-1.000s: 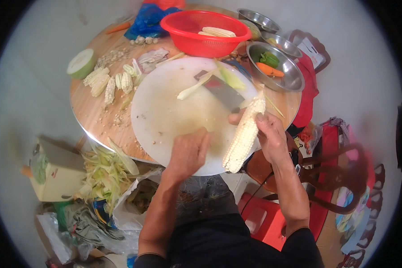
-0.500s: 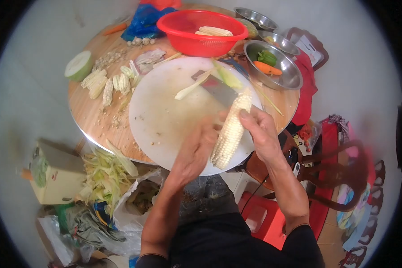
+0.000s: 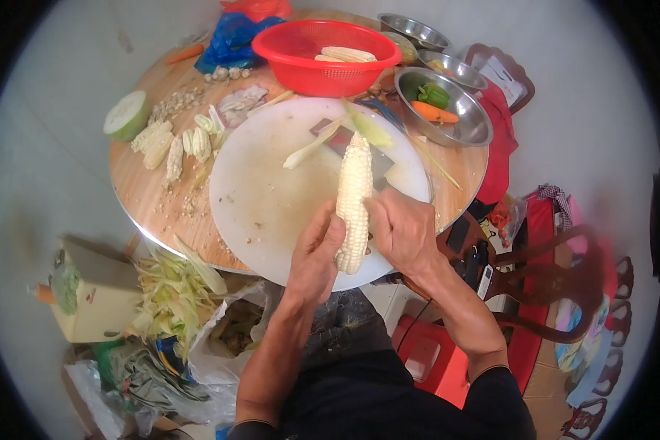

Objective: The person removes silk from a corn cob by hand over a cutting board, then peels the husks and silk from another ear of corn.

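Observation:
A husked ear of white corn (image 3: 355,198) stands nearly upright over the round white cutting board (image 3: 253,213). My left hand (image 3: 315,249) grips its lower left side, thumb in front. Against the ear's right side, my right hand (image 3: 407,231) has its fingers curled and pinched together; what lies between the fingertips is hidden. Behind the ear, a cleaver (image 3: 383,167) lies on the board, partly covered. Husk pieces (image 3: 312,147) rest across the board's far part.
A red colander (image 3: 323,81) with husked corn stands behind the board. At right, a steel bowl (image 3: 473,125) holds a carrot and green pepper. Several corn pieces (image 3: 156,145) and a cut melon-like vegetable (image 3: 125,117) sit at left. Below are stripped husks (image 3: 165,293) and a plastic bag (image 3: 216,352).
The ear has moved left and turned more upright. My left hand has closed around its lower part, while my right hand has shifted from holding it to its right side.

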`<action>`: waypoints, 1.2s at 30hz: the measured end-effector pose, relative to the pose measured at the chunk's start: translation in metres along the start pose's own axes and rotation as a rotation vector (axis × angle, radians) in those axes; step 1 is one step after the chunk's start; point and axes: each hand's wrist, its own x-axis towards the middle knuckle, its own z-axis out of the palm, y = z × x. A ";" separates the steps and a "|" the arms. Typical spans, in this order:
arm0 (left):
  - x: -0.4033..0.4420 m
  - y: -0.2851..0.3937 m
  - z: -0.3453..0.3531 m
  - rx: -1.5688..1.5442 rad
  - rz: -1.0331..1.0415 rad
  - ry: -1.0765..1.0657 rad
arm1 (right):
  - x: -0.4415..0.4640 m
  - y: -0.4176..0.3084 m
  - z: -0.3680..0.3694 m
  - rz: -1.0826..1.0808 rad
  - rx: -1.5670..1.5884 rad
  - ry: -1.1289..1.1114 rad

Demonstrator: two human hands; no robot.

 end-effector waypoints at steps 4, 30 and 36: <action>0.002 -0.002 -0.013 -0.114 -0.043 -0.072 | -0.014 0.014 0.006 -0.135 0.035 0.024; -0.002 -0.016 -0.004 -0.140 -0.104 0.019 | -0.005 0.006 0.015 -0.028 0.025 0.061; 0.000 -0.014 -0.019 -0.208 -0.097 -0.132 | -0.007 0.029 0.001 0.428 0.102 -0.066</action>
